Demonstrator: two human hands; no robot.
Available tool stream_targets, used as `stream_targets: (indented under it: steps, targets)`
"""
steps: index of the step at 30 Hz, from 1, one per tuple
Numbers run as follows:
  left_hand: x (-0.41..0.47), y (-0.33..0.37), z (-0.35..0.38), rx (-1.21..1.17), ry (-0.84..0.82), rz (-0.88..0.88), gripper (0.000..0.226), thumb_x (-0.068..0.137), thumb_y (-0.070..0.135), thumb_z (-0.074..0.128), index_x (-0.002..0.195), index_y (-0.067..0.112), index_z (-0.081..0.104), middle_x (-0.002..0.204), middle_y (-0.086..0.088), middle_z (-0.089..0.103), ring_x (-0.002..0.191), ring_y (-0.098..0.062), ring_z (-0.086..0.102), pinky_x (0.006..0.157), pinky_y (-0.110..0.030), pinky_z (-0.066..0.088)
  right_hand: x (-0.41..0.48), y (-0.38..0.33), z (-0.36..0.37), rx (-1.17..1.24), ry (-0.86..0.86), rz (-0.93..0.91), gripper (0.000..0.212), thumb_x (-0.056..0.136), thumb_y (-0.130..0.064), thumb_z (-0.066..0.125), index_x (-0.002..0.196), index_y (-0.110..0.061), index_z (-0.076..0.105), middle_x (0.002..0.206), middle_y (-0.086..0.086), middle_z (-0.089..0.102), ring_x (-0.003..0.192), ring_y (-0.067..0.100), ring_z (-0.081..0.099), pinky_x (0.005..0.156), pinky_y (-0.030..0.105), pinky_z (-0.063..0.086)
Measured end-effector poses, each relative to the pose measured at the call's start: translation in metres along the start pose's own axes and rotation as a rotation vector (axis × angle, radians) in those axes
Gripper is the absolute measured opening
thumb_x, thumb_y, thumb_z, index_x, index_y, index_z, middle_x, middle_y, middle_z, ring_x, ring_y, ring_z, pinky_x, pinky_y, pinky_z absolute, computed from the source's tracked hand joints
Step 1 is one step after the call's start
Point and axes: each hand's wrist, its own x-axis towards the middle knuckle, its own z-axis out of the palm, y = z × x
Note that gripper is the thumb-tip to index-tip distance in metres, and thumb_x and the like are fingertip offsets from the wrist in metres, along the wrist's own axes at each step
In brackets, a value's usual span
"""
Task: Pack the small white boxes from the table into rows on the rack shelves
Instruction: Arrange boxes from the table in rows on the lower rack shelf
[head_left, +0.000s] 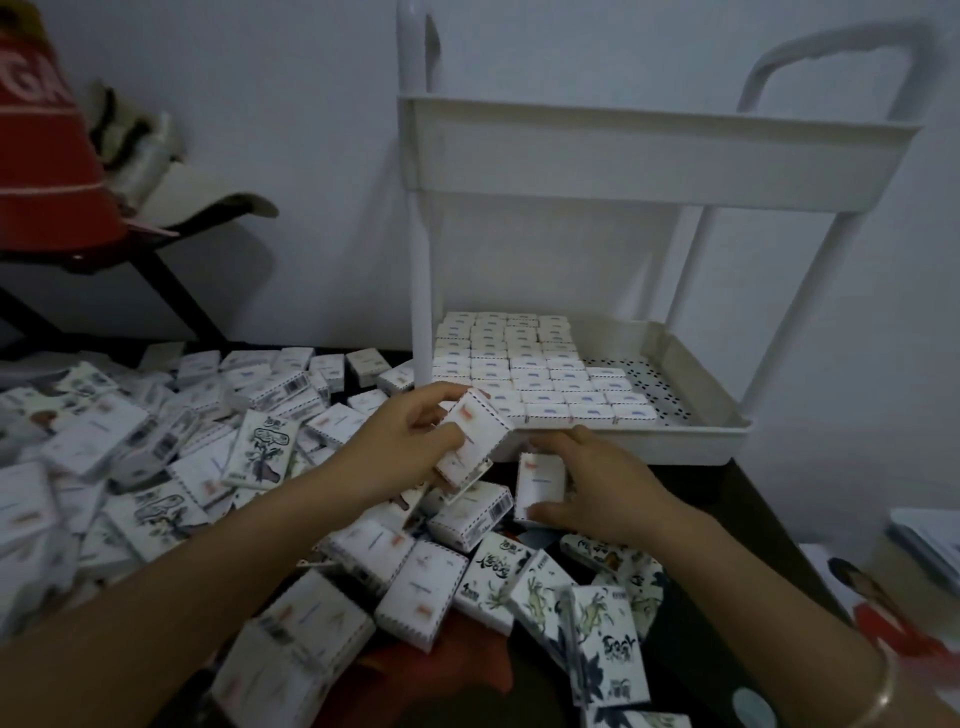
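Closest in, loose small white boxes lie heaped on the dark table, crisp-cornered card with stamp-like dotted borders, some showing ink-style prints. Above the heap the left hand pinches one box, tilted, its long axis slanting up toward the white rack. The right hand curls round a second box, long side roughly upright. Both boxes sit just before the rim of the lower shelf. Packed rows fill the shelf's left part and the bare dotted floor lies to the right, so the right hand looks nearer the gap
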Motion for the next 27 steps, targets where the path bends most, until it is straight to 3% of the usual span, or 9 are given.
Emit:
stream_targets:
  steps: [3, 9, 12, 16, 18, 20, 22, 25, 27]
  targets:
    - [-0.007, 0.002, -0.002, -0.130, -0.012, -0.042, 0.039, 0.095, 0.005, 0.048, 0.128, 0.023, 0.057, 0.101, 0.007, 0.072, 0.088, -0.017, 0.071, 0.067, -0.036, 0.060, 0.002, -0.005, -0.001, 0.097, -0.047, 0.073, 0.072, 0.076, -0.043, 0.076, 0.138, -0.030, 0.041, 0.130, -0.002, 0.039, 0.112, 0.018, 0.050, 0.087, 0.026, 0.044]
    - [-0.010, 0.005, -0.004, -0.248, -0.041, -0.074, 0.038, 0.094, 0.000, 0.047, 0.124, 0.020, 0.060, 0.102, -0.001, 0.073, 0.088, -0.022, 0.072, 0.065, -0.038, 0.060, -0.007, -0.005, -0.009, 0.489, 0.047, 0.100, 0.034, 0.084, -0.018, 0.070, 0.108, -0.032, 0.050, 0.113, -0.010, 0.053, 0.074, 0.006, 0.057, 0.061, 0.025, 0.050]
    - [-0.006, 0.008, 0.001, -0.280, -0.066, -0.082, 0.039, 0.093, -0.003, 0.048, 0.123, 0.019, 0.058, 0.099, 0.000, 0.074, 0.086, -0.023, 0.072, 0.063, -0.034, 0.059, -0.014, 0.003, -0.017, 0.511, 0.120, 0.111, 0.031, 0.085, -0.023, 0.070, 0.105, -0.036, 0.050, 0.102, -0.017, 0.060, 0.078, 0.009, 0.064, 0.069, 0.034, 0.057]
    - [0.008, 0.015, 0.012, -0.295, -0.084, -0.091, 0.034, 0.093, -0.003, 0.052, 0.116, 0.021, 0.059, 0.093, 0.003, 0.075, 0.083, -0.023, 0.073, 0.062, -0.032, 0.059, -0.015, 0.020, -0.029, 0.505, 0.223, 0.160, 0.032, 0.080, -0.040, 0.074, 0.102, -0.040, 0.050, 0.096, -0.016, 0.060, 0.087, -0.001, 0.058, 0.071, 0.023, 0.050]
    - [0.023, 0.021, 0.019, -0.299, -0.051, -0.108, 0.028, 0.091, 0.001, 0.057, 0.111, 0.020, 0.060, 0.092, 0.000, 0.075, 0.081, -0.022, 0.073, 0.059, -0.031, 0.059, -0.014, 0.030, -0.037, 0.555, 0.267, 0.188, 0.030, 0.080, -0.041, 0.072, 0.100, -0.038, 0.050, 0.091, -0.010, 0.066, 0.081, 0.006, 0.064, 0.071, 0.031, 0.054]
    - [0.045, 0.029, 0.027, -0.238, 0.027, -0.089, 0.021, 0.090, 0.006, 0.061, 0.103, 0.022, 0.060, 0.088, 0.001, 0.075, 0.077, -0.015, 0.073, 0.056, -0.028, 0.057, -0.012, 0.040, -0.046, 0.616, 0.336, 0.194, 0.026, 0.084, -0.039, 0.065, 0.105, -0.041, 0.050, 0.091, -0.007, 0.068, 0.072, 0.009, 0.066, 0.068, 0.036, 0.056]
    - [0.072, 0.037, 0.037, -0.134, 0.102, -0.018, 0.015, 0.088, 0.012, 0.063, 0.097, 0.024, 0.059, 0.091, -0.002, 0.074, 0.081, -0.018, 0.071, 0.065, -0.035, 0.060, -0.009, 0.051, -0.055, 0.634, 0.415, 0.195, 0.019, 0.088, -0.035, 0.058, 0.103, -0.045, 0.054, 0.089, -0.008, 0.065, 0.063, 0.004, 0.061, 0.062, 0.033, 0.052]
    - [0.117, 0.048, 0.055, -0.014, 0.182, 0.093, 0.016, 0.085, 0.019, 0.066, 0.089, 0.030, 0.055, 0.090, 0.006, 0.070, 0.080, -0.011, 0.066, 0.062, -0.016, 0.053, 0.000, 0.068, -0.065, 0.694, 0.474, 0.226, 0.008, 0.089, -0.033, 0.054, 0.086, -0.038, 0.059, 0.076, -0.002, 0.066, 0.049, 0.002, 0.056, 0.049, 0.026, 0.045]
    - [0.146, 0.053, 0.067, 0.084, 0.189, 0.148, 0.020, 0.083, 0.022, 0.068, 0.095, 0.028, 0.053, 0.094, 0.009, 0.068, 0.085, -0.008, 0.064, 0.066, -0.017, 0.051, 0.007, 0.080, -0.068, 0.727, 0.486, 0.263, 0.006, 0.091, -0.036, 0.054, 0.088, -0.033, 0.058, 0.077, -0.001, 0.068, 0.048, 0.009, 0.062, 0.045, 0.024, 0.045]
